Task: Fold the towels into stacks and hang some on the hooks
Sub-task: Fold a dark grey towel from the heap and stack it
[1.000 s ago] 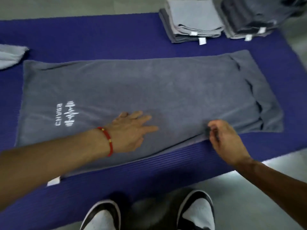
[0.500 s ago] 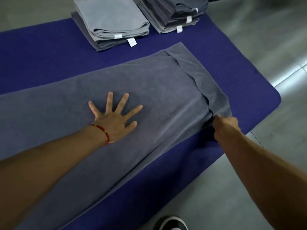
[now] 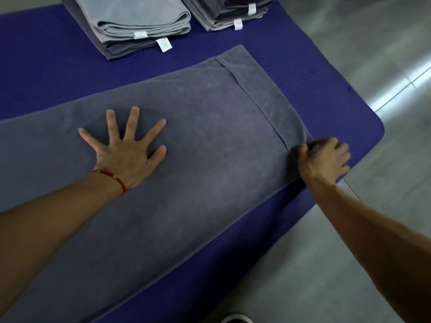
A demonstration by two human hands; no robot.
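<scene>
A long dark grey towel lies spread flat on a purple mat. Its right end is folded over in a narrow flap. My left hand, with a red cord at the wrist, presses flat on the towel's middle with fingers spread. My right hand pinches the towel's near right corner at the flap's end. Two stacks of folded towels sit on the mat's far side: a lighter grey stack and a darker stack, both with white tags.
The mat lies on a grey floor, which runs along its right and near sides. The mat's right end and rounded corner are just beyond my right hand. The tip of a white shoe shows at the bottom edge.
My view has swung toward the towel's right end. My left hand has spread flat on the towel. My right hand slid along the near edge to the right corner and grips it.
</scene>
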